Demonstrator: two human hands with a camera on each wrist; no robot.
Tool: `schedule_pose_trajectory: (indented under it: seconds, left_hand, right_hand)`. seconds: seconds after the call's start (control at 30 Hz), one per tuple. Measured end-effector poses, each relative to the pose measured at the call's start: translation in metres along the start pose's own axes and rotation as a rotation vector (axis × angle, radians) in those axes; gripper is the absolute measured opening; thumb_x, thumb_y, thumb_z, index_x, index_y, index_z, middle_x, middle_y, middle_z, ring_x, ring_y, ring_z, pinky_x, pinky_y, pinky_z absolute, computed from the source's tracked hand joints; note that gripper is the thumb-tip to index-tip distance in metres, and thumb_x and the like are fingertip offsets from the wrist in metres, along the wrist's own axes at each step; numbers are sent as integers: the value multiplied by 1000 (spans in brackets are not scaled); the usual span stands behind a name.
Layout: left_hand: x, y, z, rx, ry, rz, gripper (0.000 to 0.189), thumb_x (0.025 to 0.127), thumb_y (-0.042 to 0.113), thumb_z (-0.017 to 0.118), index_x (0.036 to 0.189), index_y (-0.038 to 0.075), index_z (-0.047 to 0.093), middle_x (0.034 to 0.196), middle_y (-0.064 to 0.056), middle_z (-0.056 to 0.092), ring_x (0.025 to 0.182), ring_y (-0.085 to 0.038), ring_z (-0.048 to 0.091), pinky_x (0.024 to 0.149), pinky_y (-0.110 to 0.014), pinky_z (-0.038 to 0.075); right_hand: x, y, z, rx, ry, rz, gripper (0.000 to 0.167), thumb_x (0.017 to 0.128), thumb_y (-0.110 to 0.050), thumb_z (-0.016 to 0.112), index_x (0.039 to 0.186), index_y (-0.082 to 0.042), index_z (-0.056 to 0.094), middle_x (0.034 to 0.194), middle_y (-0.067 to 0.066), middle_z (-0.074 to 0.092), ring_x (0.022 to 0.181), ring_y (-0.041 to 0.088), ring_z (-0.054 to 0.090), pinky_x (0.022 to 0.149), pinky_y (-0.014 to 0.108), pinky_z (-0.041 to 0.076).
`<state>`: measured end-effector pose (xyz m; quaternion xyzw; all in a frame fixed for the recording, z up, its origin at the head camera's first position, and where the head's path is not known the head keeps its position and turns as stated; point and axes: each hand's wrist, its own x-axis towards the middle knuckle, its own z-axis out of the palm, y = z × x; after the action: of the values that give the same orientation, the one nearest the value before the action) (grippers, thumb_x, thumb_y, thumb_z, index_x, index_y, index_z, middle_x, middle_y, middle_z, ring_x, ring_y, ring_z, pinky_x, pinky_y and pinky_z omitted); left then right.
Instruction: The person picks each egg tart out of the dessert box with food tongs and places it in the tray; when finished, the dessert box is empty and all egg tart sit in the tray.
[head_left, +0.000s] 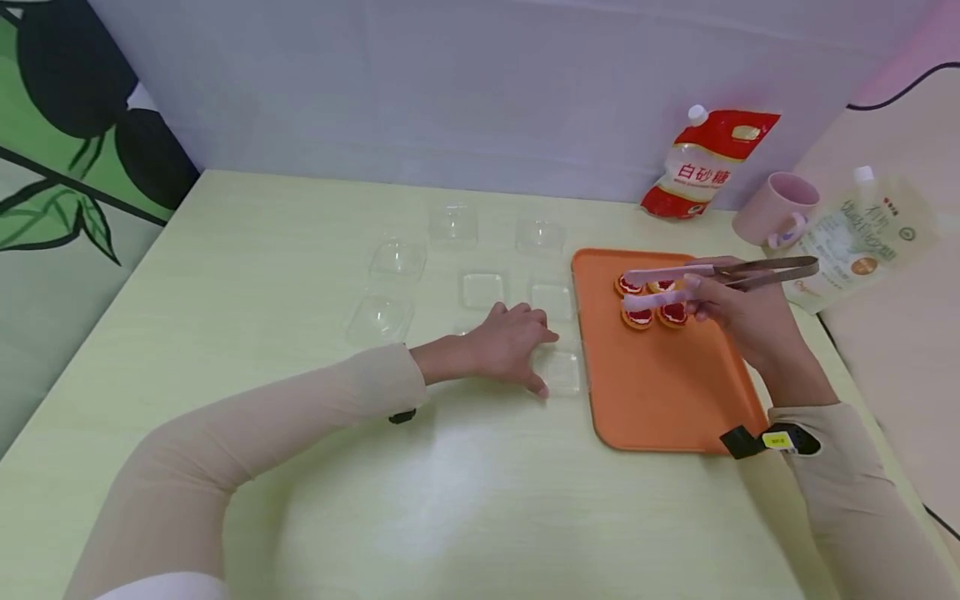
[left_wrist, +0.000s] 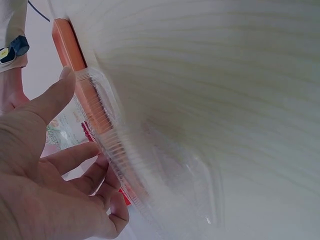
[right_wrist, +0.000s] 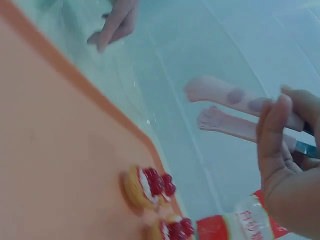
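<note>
My left hand (head_left: pixel 513 346) is at the near clear plastic container (head_left: pixel 562 372), beside the orange tray (head_left: pixel 660 392). Its thumb and fingers are spread along the container's edge; in the left wrist view the thumb tip lies at the ribbed rim (left_wrist: pixel 112 145). My right hand (head_left: pixel 738 312) grips a pair of tongs (head_left: pixel 772 271) with pale pink tips, held above the tray. The tong tips are parted with nothing between them. Under them in the head view, several small tarts (head_left: pixel 638 317) with red fruit and white cream sit toward the tray's far side.
More clear containers stand left of the tray, among them a square one (head_left: pixel 482 289) and another (head_left: pixel 551 298). Domed clear pieces (head_left: pixel 397 260) lie farther left. A red sugar pouch (head_left: pixel 693 171), pink mug (head_left: pixel 776 208) and pale pouch (head_left: pixel 855 242) stand at the back right.
</note>
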<state>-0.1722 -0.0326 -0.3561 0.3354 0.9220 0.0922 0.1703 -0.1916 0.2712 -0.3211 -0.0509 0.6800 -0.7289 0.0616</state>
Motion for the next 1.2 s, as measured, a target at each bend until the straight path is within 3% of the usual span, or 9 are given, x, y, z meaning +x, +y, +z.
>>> schedule_pose_trajectory:
  seconds: [0.07,0.17,0.37,0.47,0.63,0.73,0.9,1.03,1.2]
  left_hand:
    - [0,-1,1,-1,0,2,81,75,52,84,142,14,58,131,-5,58,118,-25,50,92,-42,36]
    - [0,-1,1,-5,2,5,81,75,52,84,141,14,58,131,-5,58,118,-25,50,92,-42,36]
    - [0,-2,2,-21,2,-1,81,75,52,84,142,15,57,132,-4,57,119,-24,49,92,-42,35]
    - [0,-2,2,-30,1,0,81,75,51,84,142,16,57,132,-4,57,119,-24,49,91,-42,34]
    - [0,-2,2,-28,10,2,81,74,51,85,142,16,57,131,-4,57,118,-24,50,92,-42,34]
    - [0,-3,2,-25,15,3,81,74,51,85,142,16,57,131,-4,58,118,-23,50,91,-42,34]
    - [-1,-3,2,-34,13,3,81,74,50,85,142,16,57,130,-3,58,116,-23,50,90,-42,34]
    - [-1,-3,2,-45,10,7,81,74,50,85,142,15,57,130,-4,58,116,-24,51,91,-42,33]
    - [-1,-4,2,-47,9,4,81,74,50,85,142,16,57,131,-3,58,116,-24,50,91,-42,33]
  right_hand:
    - [0,1,1,223,10,41,17,94,1,64,110,-4,67,83,6,73,61,16,64,59,20,55]
    - [0,1,3,437,35,87,20,94,1,63,113,-7,62,84,9,71,62,19,64,61,22,56]
    - [-1,-7,7,660,39,148,14,94,0,63,105,-7,67,88,10,68,68,25,60,66,30,55]
    - [-2,-7,8,717,-40,111,13,96,-3,61,107,-4,67,102,11,65,82,27,64,76,32,56]
    - [0,-2,7,614,-366,-104,35,97,-13,61,129,0,55,126,15,58,118,33,63,102,36,51]
    - [1,-2,8,504,-466,-160,49,99,-25,60,139,0,47,131,16,56,130,34,57,106,38,47]
    - [-1,-4,14,374,-331,-151,42,102,-26,55,134,0,53,122,16,60,121,29,66,98,35,51]
    - [-4,-1,17,239,-189,-213,26,101,-5,53,125,4,59,112,15,69,103,26,74,87,33,55]
    - [-5,-1,19,99,-55,-190,37,93,10,59,128,-1,57,107,10,71,89,21,77,77,25,58]
